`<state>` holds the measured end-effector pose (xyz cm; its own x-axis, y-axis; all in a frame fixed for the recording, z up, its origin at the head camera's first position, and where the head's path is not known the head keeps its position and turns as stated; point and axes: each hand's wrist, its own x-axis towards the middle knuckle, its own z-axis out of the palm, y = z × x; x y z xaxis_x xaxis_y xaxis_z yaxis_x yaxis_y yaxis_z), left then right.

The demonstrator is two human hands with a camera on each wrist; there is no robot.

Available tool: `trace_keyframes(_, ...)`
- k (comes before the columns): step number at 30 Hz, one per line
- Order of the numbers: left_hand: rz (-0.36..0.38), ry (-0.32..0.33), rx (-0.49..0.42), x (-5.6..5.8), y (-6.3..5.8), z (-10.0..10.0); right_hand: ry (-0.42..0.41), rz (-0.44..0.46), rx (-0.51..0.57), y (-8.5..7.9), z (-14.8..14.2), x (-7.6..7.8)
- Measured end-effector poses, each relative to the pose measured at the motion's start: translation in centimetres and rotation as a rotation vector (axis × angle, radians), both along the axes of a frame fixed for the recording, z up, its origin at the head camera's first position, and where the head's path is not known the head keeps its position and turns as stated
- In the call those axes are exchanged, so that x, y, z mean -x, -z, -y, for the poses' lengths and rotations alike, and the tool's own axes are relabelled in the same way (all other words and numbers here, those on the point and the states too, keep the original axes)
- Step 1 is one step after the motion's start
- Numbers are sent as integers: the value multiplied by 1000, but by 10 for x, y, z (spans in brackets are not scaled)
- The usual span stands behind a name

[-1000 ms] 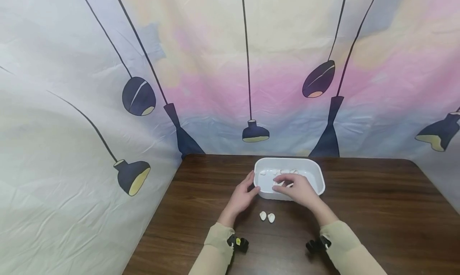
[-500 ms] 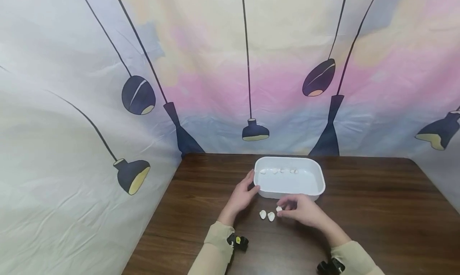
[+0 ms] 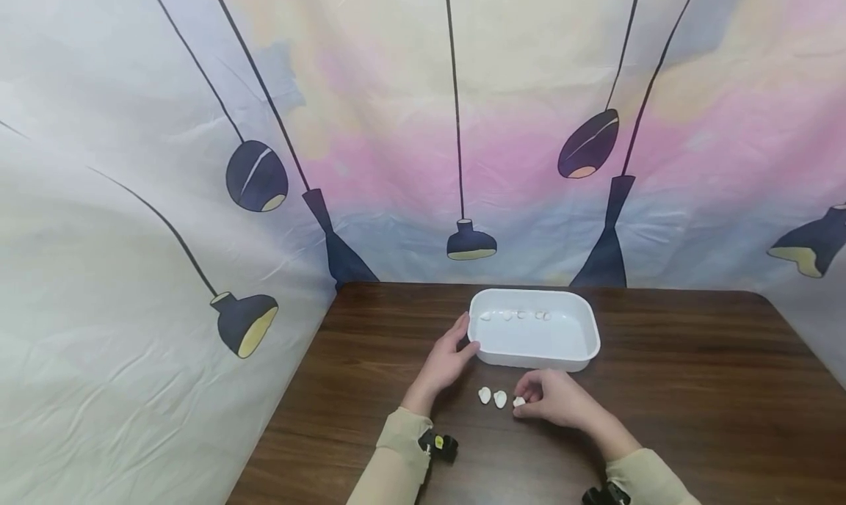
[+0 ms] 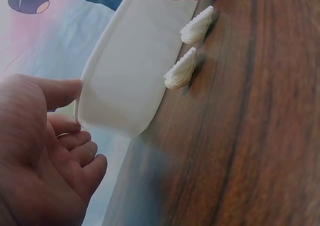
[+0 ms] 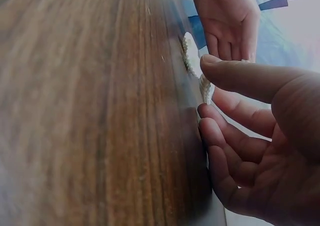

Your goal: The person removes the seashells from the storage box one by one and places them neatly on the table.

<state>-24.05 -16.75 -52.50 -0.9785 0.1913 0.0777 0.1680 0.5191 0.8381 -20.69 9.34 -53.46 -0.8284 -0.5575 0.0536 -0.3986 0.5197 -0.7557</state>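
Observation:
A white rectangular tray [image 3: 535,343] stands at the back of the brown table. My left hand [image 3: 443,362] holds its left front corner, thumb and forefinger at the rim in the left wrist view. In front of the tray, my right hand [image 3: 558,398] pinches a small white seashell [image 5: 206,90] between thumb and fingers, close over the tabletop. Just left of it lie two more white shells, one seashell [image 3: 500,399] nearer the right hand and another seashell [image 3: 485,395] farther left. Their ridged edges show in the left wrist view.
Several small pale shells [image 3: 521,315] lie in a row along the tray's back side. Behind the wooden table [image 3: 694,387] hangs a cloth [image 3: 396,123] printed with dark lamps. Each wrist wears a black camera [image 3: 439,445].
My right hand has come out of the tray with a seashell and moved it down beside the two on the table. The left hand stays at the tray's corner.

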Motion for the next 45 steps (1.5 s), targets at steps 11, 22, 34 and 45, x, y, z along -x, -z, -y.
trace_keyframes(11, 8, -2, 15, -3, 0, 1, 64, -24, 17, 4, 9, -7)
trace_keyframes(22, 8, -8, -7, 0, -1, 2, 155, -16, -40, -1, 20, -13)
trace_keyframes(34, 20, -15, -2, -1, -3, 1, 130, -20, -51, -1, 17, -11)
trace_keyframes(45, 24, -11, 11, -2, -3, 0, 96, -8, -42, -1, 12, -10)
